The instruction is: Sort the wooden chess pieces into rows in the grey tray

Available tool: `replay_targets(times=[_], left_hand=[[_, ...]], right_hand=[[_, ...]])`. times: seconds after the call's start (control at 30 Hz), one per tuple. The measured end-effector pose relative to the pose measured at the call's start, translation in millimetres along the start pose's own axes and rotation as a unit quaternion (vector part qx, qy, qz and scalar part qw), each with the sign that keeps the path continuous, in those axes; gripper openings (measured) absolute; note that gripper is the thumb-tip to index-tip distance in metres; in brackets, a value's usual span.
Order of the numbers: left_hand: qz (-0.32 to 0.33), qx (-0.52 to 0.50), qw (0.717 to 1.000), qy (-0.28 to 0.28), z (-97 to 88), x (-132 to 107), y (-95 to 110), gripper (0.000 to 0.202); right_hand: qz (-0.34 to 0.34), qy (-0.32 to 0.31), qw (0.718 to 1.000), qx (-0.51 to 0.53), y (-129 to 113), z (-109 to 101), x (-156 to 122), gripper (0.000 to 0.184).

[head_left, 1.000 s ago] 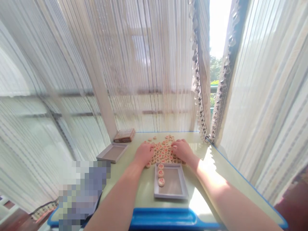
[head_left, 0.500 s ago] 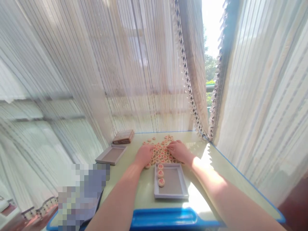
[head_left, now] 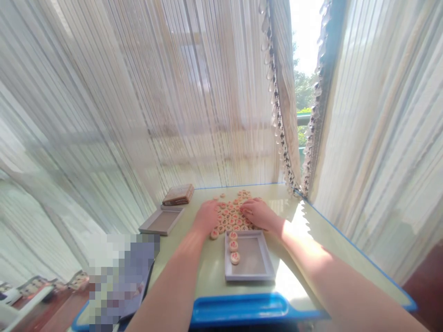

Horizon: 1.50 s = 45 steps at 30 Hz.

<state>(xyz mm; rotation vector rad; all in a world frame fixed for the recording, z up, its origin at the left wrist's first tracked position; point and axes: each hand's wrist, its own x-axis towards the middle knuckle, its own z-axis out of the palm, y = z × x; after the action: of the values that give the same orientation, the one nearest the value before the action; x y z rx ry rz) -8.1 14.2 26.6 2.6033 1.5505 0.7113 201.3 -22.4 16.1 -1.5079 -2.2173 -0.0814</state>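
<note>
Left hand (head_left: 206, 216) and right hand (head_left: 259, 212) flank the round pieces (head_left: 230, 221), centre frame; right one curled, whether either pinches I cannot tell | tray (head_left: 252, 259), lower centre, holds three | risk, I judge: a wide sweep could scatter edge pieces or jar the tray | left fingertips hidden; markings too small for me

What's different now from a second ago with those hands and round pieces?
The right hand has moved a little left, farther over the spread-out round pieces. I can't tell if it has taken hold of one. The left hand is still at their left side, and three pieces still line the tray's left side.
</note>
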Motion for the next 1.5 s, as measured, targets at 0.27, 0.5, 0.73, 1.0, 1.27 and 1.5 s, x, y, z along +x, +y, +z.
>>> replay_targets(times=[0.27,0.5,0.73,1.0,1.27,1.5], left_hand=[[-0.012,0.006,0.999,-0.035,-8.2,-2,8,0.036],[0.019,-0.021,0.995,-0.094,-19.9,-6,19,0.024],[0.021,-0.015,0.992,-0.122,-22.4,-8,20,0.022],[0.073,-0.014,0.99,-0.12,-15.7,-9,28,0.019],[-0.002,-0.058,0.997,-0.059,-17.6,-3,10,0.026],[-0.03,-0.087,0.995,-0.027,-22.2,1,3,0.026]], right_hand=[[-0.034,-0.033,0.999,0.018,-9,-5,-1,0.025],[0.013,-0.053,0.998,-0.032,-7,-14,0,0.026],[0.179,-0.132,0.974,-0.035,14,-33,2,0.024],[0.127,-0.161,0.979,0.018,4,-35,-5,0.019],[0.073,-0.146,0.986,0.039,-2,-27,-3,0.02],[-0.016,-0.015,0.998,0.058,-14,-14,-3,0.025]])
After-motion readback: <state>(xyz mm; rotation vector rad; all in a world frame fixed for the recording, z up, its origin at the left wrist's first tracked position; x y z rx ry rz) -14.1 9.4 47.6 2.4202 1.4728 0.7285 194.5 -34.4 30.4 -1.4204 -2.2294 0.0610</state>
